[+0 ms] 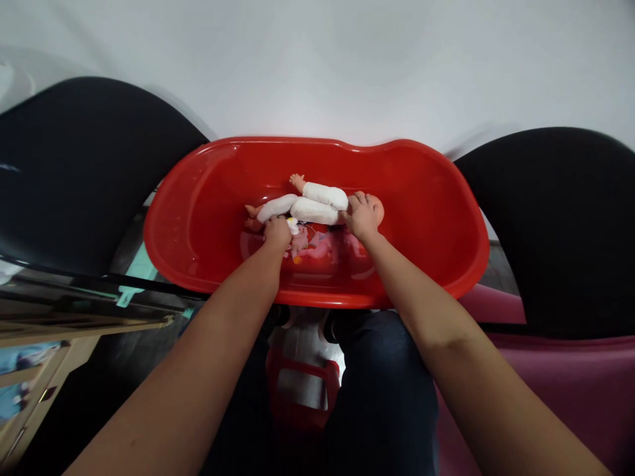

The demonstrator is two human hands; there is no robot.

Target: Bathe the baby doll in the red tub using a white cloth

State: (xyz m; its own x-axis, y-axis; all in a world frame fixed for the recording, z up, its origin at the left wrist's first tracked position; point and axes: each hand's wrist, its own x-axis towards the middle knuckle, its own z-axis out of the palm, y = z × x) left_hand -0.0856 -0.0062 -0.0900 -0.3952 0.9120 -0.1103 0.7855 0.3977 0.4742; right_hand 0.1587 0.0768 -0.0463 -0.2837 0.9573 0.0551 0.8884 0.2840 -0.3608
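A baby doll (320, 210) with a white cloth body lies on its side in a red baby bathtub (198, 281). Its bare head (376, 208) points right and its feet (253, 218) left. My right hand (362, 215) is closed around the doll at the neck and back of the head. By the doll's legs is my left hand (278, 233), fingers curled and partly hidden. A small white piece with a yellow spot (292, 226) shows beside that hand; whether it is held, I cannot tell. A pink printed picture (322, 246) covers part of the tub's bottom.
Black chair backs stand on the left (84, 178) and right (555, 225) of the tub. A white wall (317, 66) rises behind it. Below are my knees, a red stool (302, 370), a pink seat (555, 390) and a wooden frame (64, 377).
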